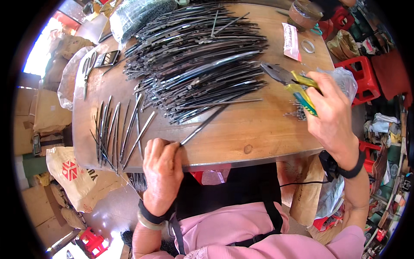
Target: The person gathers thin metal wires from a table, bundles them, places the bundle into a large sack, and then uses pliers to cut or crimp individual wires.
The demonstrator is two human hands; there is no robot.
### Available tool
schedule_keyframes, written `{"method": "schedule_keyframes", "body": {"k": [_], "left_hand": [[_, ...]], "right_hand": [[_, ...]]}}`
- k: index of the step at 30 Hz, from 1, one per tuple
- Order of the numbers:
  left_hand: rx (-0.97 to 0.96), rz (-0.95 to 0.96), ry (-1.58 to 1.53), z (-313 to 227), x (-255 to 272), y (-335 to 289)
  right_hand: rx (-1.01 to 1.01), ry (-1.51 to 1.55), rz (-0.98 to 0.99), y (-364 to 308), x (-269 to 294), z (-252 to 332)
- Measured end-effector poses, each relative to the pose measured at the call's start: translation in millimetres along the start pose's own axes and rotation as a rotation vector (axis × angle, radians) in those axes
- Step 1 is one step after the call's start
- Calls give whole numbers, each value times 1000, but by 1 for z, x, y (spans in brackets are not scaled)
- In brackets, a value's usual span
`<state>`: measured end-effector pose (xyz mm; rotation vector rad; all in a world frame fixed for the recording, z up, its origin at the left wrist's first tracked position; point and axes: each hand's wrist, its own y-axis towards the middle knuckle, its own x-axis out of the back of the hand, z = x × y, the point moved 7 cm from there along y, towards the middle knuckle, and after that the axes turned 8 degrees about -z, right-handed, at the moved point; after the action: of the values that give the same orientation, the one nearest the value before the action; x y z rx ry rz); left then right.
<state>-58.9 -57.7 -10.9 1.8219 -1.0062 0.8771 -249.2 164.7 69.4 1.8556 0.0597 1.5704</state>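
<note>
My left hand (161,166), at the table's front edge, is closed on the near end of a thin dark rod (202,124). That rod slants away to the right, toward a large heap of similar dark rods (194,56). Farther right, my right hand (331,108) grips a pair of pliers (282,77) with yellow and green handles. The jaws point left, beside the right-hand ends of the heap, with no rod visible between them. A smaller spread of rods (116,129) lies on the table left of my left hand.
Scissors (89,67) and a small black device (107,59) lie at the table's left. Small metal pieces (297,111) and a clear plastic bag (345,80) are beside my right hand. A tape ring (308,46) and a jar (304,15) stand far right. A red stool (362,77) is beyond.
</note>
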Motion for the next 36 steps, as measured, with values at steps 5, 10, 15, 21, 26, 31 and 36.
{"method": "schedule_keyframes", "body": {"k": [5, 10, 15, 21, 26, 31, 36], "left_hand": [[-31, -12, 26, 5, 15, 0], [44, -92, -94, 9, 21, -4], [762, 47, -915, 33, 2, -46], [1343, 129, -1598, -6, 12, -88], [1150, 172, -1950, -44, 1, -55], [1085, 375, -1748, -62, -26, -51], [1026, 357, -1423, -47, -31, -66]], "right_hand": [[35, -125, 24, -3, 42, 14], [-521, 369, -404, -46, 104, 8], [-778, 323, -232, -115, 59, -21], [-1564, 1692, -545, -205, -13, -24], [-1408, 2367, -585, -176, -32, 25], [-1303, 1872, -275, -149, -23, 36], [-1094, 1476, -268, -130, -4, 13]]}}
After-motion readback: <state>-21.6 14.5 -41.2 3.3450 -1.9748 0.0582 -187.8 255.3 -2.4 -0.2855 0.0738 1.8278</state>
